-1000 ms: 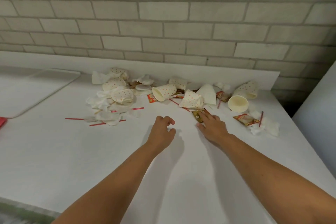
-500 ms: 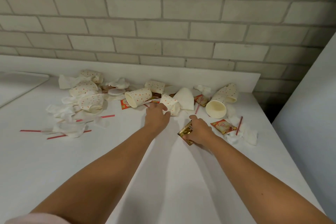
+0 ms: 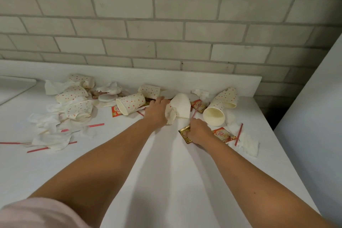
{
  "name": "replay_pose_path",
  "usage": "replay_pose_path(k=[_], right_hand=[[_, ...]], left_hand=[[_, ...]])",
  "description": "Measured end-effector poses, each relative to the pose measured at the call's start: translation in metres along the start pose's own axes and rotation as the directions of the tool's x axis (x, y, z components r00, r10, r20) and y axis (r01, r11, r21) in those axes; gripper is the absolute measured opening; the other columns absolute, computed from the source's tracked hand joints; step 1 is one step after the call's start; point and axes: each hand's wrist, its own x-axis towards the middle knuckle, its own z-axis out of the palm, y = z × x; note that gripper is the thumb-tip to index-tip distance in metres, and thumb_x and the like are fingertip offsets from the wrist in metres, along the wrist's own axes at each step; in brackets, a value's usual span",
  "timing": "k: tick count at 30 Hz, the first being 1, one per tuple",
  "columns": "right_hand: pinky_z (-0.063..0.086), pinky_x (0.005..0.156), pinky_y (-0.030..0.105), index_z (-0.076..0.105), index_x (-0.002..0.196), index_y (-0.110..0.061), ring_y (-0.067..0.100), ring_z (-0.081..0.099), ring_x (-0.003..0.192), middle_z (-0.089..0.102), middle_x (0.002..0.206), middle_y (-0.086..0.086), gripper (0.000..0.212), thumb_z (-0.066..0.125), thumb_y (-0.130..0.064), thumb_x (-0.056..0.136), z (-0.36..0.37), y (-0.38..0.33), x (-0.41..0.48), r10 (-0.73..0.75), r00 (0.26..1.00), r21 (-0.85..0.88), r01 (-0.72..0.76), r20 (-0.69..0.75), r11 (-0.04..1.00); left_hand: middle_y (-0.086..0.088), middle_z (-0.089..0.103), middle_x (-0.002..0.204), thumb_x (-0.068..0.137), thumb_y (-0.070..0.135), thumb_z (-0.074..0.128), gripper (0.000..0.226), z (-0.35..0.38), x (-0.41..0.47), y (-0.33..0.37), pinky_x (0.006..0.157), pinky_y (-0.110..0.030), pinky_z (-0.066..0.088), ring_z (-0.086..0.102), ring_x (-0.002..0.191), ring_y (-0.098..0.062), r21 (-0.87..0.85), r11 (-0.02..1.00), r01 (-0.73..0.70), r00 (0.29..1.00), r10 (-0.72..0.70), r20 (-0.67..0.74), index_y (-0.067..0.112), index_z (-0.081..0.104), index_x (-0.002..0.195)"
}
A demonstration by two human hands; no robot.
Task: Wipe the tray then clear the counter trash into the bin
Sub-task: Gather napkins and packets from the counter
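Trash is strewn along the back of the white counter [image 3: 166, 181]: dotted paper cups, crumpled napkins, red straws and sachets. My left hand [image 3: 157, 112] grips a crushed white paper cup [image 3: 180, 106] with a wad of napkin in the middle of the pile. My right hand [image 3: 199, 131] pinches a gold sachet [image 3: 185, 132] against the counter, just right of the left hand. A dotted cup [image 3: 130, 103] lies on its side left of my left hand. An open-mouthed cup [image 3: 214, 116] lies right of my right hand. The corner of a white tray [image 3: 16, 87] shows at far left.
A brick wall and a low white backsplash [image 3: 203, 81] close off the rear. A white panel [image 3: 314, 116] stands at the counter's right end. A Coffee-mate sachet [image 3: 223, 134], a red straw [image 3: 238, 137] and napkins [image 3: 248, 144] lie at right; more cups and napkins [image 3: 74, 102] at left.
My left hand reached forward into the pile and took hold of the crushed cup. My right hand curled onto the gold sachet and drew it slightly nearer. The view shifted right.
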Motion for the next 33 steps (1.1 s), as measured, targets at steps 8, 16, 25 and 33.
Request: replay_pose_path(k=[8,16,25,33], right_hand=[[0.033,0.1,0.037,0.057,0.124,-0.011,0.028,0.032,0.125,0.036,0.134,0.008,0.033,0.052,-0.019,0.092,-0.003,-0.008,0.012,-0.129,0.991,-0.149,0.123,-0.03,0.981],[0.029,0.105,0.034,0.066,0.114,-0.006,0.028,0.027,0.131,0.035,0.141,0.008,0.033,0.063,-0.021,0.084,-0.041,-0.029,0.043,-0.226,0.965,-0.01,0.227,-0.134,0.974],[0.047,0.07,0.025,0.067,0.106,-0.005,0.023,0.055,0.099,0.06,0.116,0.011,0.032,0.069,-0.019,0.078,-0.051,-0.041,0.09,-0.098,0.995,0.045,0.098,-0.005,0.994],[0.049,0.093,0.035,0.063,0.108,-0.002,0.031,0.05,0.108,0.034,0.128,0.015,0.029,0.068,-0.008,0.08,-0.031,-0.043,0.079,-0.146,0.985,-0.101,0.137,-0.088,0.985]], left_hand=[[0.0,0.038,0.139,0.077,0.037,0.069,0.076,-0.015,0.015,0.01,0.105,-0.043,0.029,0.027,0.131,-0.027,0.404,0.911,-0.083,0.987,0.019,0.16,0.024,0.03,0.141],[-0.002,0.048,0.137,0.081,0.029,0.07,0.068,-0.026,0.017,-0.006,0.103,-0.038,0.035,0.042,0.129,-0.024,0.19,0.981,0.024,0.965,-0.072,0.253,0.019,0.037,0.14],[-0.004,0.05,0.136,0.082,0.023,0.069,0.064,-0.034,0.006,-0.021,0.097,-0.034,0.043,0.047,0.125,-0.023,0.045,0.999,0.03,0.986,-0.037,0.164,0.016,0.04,0.139],[-0.002,0.053,0.132,0.082,0.021,0.068,0.057,-0.048,-0.011,-0.033,0.093,-0.033,0.044,0.048,0.123,-0.022,-0.011,0.996,0.084,0.994,-0.083,0.064,0.016,0.046,0.134]])
